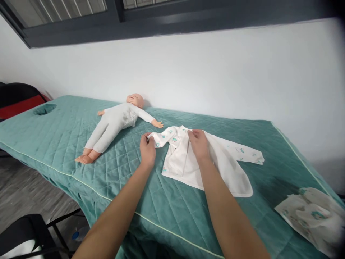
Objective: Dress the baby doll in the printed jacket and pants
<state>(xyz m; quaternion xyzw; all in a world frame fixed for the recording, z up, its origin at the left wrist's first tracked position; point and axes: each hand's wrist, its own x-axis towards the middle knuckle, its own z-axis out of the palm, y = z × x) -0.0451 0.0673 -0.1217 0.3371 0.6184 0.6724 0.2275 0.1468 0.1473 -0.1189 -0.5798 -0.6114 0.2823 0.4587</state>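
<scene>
A white baby shirt point(179, 160) with small green prints lies spread on the green quilted cover, its right-hand sleeve stretched out flat. My left hand point(148, 149) pinches the cuff of the left-hand sleeve between thumb and fingers. Near the neckline, my right hand point(199, 144) grips the front edge of the same shirt, fingers closed on the cloth. Beyond my left hand, a baby doll point(115, 122) in a white body suit rests on its back with arms spread; one of its hands is close to the shirt's sleeve.
The green quilted cover point(129, 158) drapes over a long bed with a face hole at the far left. A crumpled printed white cloth point(309, 216) sits at the right corner. Behind stands a white wall point(215, 75) below a dark window frame. Chairs point(27, 233) stand at the left.
</scene>
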